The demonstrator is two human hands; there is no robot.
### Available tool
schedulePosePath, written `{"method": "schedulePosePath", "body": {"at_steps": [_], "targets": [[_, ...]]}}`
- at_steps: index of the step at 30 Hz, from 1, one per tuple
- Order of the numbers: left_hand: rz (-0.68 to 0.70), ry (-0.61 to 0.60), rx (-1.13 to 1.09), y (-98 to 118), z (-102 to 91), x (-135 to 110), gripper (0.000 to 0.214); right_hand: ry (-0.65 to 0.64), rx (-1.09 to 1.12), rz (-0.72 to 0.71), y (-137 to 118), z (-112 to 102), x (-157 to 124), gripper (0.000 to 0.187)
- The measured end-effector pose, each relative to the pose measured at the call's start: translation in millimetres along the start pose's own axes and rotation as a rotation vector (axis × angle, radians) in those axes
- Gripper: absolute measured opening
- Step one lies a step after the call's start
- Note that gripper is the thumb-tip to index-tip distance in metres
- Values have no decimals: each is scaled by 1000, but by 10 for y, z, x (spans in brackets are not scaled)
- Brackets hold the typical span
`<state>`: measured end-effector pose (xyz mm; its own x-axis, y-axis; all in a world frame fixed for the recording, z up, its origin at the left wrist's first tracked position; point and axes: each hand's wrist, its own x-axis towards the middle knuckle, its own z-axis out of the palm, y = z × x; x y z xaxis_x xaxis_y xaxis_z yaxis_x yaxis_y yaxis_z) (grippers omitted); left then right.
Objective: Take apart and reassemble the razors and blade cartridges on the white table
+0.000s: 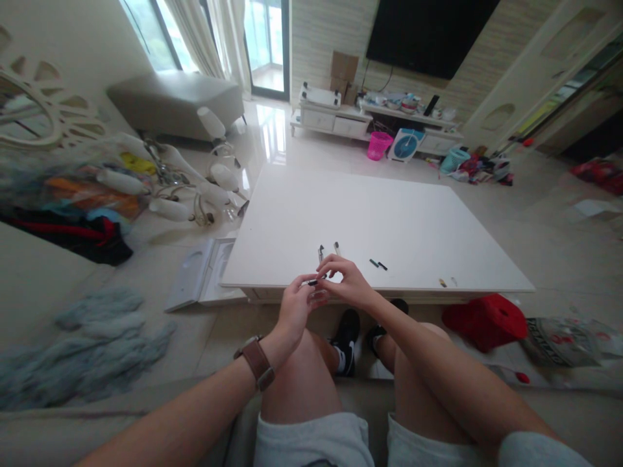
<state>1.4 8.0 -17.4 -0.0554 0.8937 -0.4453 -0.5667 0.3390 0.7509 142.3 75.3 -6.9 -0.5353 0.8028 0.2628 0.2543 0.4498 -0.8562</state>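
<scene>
I sit at a low white table (389, 214). My left hand (296, 306), with a brown watch at the wrist, and my right hand (346, 283) meet over the table's near edge, both pinched on a thin dark pen part (314, 282). Just beyond my fingers two pen pieces (328, 250) lie on the tabletop. Two small dark caps (378, 264) rest a little to the right, and tiny bits (448, 282) sit near the front right edge.
A red stool (487, 318) and a printed bag (559, 340) lie on the floor at right. A chandelier (195, 188) and coloured clutter are on the left floor, with a white tray (199, 275) beside the table. A TV stand (379, 120) stands at the far wall.
</scene>
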Motion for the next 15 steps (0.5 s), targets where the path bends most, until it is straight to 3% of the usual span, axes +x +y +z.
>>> {"method": "schedulePosePath", "body": {"at_steps": [15], "targets": [[13, -16, -56, 17, 7, -30, 45, 29, -2, -44, -22, 11, -10, 7]]}}
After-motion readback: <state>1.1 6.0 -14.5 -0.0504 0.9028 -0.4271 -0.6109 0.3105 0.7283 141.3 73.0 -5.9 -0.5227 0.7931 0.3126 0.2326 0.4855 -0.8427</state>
